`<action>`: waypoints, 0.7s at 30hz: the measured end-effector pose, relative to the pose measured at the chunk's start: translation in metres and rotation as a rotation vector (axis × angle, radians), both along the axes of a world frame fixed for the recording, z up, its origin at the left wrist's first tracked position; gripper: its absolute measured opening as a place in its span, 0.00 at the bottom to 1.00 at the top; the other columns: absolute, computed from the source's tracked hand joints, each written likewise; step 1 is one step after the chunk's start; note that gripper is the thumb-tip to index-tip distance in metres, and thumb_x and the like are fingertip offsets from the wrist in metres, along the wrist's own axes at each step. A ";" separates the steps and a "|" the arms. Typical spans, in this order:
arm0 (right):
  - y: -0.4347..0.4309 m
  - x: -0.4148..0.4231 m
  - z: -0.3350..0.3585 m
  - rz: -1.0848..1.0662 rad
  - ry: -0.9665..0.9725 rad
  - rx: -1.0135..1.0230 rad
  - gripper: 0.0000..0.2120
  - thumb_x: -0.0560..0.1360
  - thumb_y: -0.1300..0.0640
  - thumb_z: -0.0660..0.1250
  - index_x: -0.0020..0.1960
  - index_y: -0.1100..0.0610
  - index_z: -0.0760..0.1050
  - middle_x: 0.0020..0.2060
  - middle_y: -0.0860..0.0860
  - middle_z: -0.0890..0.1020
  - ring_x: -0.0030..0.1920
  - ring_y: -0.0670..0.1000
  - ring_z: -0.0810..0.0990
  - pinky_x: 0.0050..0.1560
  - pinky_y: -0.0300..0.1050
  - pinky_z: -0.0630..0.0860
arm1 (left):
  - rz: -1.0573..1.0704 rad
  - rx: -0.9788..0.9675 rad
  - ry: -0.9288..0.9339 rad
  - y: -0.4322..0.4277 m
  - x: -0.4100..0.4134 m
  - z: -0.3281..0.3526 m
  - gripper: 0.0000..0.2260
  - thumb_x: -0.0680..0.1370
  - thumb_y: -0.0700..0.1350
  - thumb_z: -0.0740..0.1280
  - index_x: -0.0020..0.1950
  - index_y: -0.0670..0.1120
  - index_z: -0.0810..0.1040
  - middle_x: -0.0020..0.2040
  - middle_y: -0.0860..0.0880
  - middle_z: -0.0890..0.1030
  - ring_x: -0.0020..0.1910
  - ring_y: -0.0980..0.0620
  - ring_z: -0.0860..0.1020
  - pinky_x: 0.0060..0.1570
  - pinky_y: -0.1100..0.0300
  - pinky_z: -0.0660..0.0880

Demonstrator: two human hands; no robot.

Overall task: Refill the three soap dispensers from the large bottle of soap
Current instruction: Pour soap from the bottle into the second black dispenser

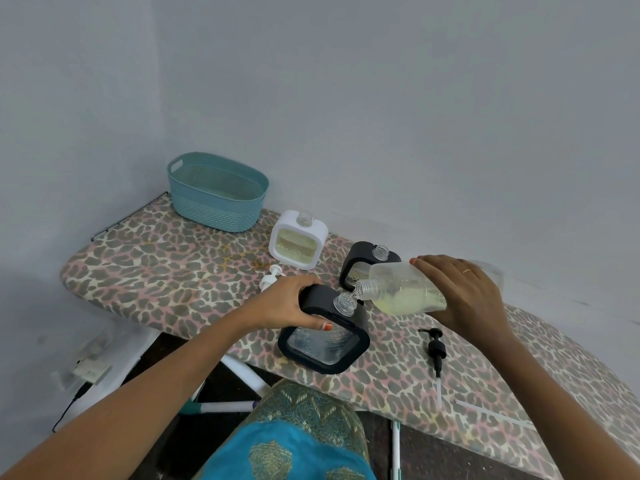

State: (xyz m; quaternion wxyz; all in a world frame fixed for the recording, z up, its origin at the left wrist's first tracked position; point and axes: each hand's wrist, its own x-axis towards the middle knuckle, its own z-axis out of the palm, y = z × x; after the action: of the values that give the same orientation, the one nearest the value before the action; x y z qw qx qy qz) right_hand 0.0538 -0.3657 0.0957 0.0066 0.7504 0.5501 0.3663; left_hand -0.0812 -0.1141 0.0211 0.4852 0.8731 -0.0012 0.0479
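Observation:
My right hand (464, 292) grips the large clear bottle (405, 289) of pale yellow soap, tipped on its side with its mouth against the open neck of the near black dispenser (325, 344). My left hand (294, 303) holds that dispenser by its top; its clear window looks empty. A second black dispenser (363, 261) stands behind, uncapped and partly hidden by the bottle. A white dispenser (298, 242), uncapped, shows yellow soap inside.
All stands on an ironing board (166, 271) with a leopard-print cover. A teal basket (216, 192) sits at its far left end. A white pump (272, 277) lies by my left hand, a black pump (435, 351) and a loose tube (495, 415) near the front edge.

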 end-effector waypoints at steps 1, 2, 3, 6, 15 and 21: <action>0.000 0.000 0.000 0.000 -0.001 0.001 0.29 0.57 0.52 0.81 0.54 0.61 0.79 0.49 0.57 0.83 0.47 0.58 0.83 0.46 0.50 0.78 | 0.002 0.004 -0.001 0.000 0.000 0.000 0.19 0.66 0.50 0.77 0.51 0.48 0.74 0.45 0.52 0.77 0.44 0.54 0.76 0.45 0.61 0.72; 0.000 0.000 0.001 0.000 -0.001 0.001 0.29 0.57 0.52 0.81 0.55 0.61 0.79 0.49 0.57 0.83 0.47 0.58 0.83 0.46 0.50 0.78 | 0.003 0.007 -0.003 0.000 0.000 0.000 0.19 0.66 0.50 0.77 0.51 0.47 0.74 0.45 0.51 0.77 0.45 0.53 0.77 0.46 0.60 0.72; 0.000 0.000 0.001 0.000 0.001 0.001 0.29 0.57 0.53 0.81 0.55 0.62 0.79 0.49 0.57 0.83 0.47 0.58 0.83 0.46 0.51 0.78 | 0.006 0.007 -0.004 0.000 -0.001 0.001 0.19 0.66 0.50 0.77 0.52 0.47 0.74 0.46 0.50 0.78 0.45 0.52 0.77 0.47 0.59 0.73; 0.000 0.001 0.002 -0.004 0.007 0.001 0.29 0.57 0.54 0.81 0.55 0.61 0.79 0.49 0.57 0.83 0.48 0.58 0.83 0.47 0.51 0.78 | 0.008 -0.004 -0.007 -0.001 -0.001 0.001 0.19 0.66 0.50 0.77 0.52 0.46 0.75 0.47 0.48 0.79 0.47 0.51 0.78 0.49 0.56 0.74; -0.002 0.003 0.004 -0.007 0.011 0.010 0.27 0.59 0.53 0.80 0.55 0.61 0.79 0.50 0.57 0.83 0.48 0.58 0.83 0.47 0.52 0.78 | 0.013 -0.007 -0.008 -0.002 -0.002 0.002 0.20 0.66 0.50 0.77 0.53 0.45 0.75 0.48 0.48 0.79 0.48 0.51 0.78 0.51 0.53 0.75; -0.003 0.003 0.006 0.000 -0.008 0.015 0.27 0.59 0.53 0.80 0.54 0.61 0.79 0.49 0.57 0.83 0.48 0.58 0.83 0.47 0.52 0.78 | 0.018 -0.012 -0.003 -0.001 -0.002 0.002 0.21 0.65 0.50 0.77 0.53 0.45 0.75 0.48 0.48 0.80 0.48 0.51 0.78 0.51 0.53 0.75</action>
State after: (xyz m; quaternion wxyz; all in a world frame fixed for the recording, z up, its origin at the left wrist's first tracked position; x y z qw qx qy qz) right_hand 0.0567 -0.3683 0.1013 0.0032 0.7491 0.5473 0.3733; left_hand -0.0831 -0.1155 0.0230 0.4902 0.8699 0.0064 0.0536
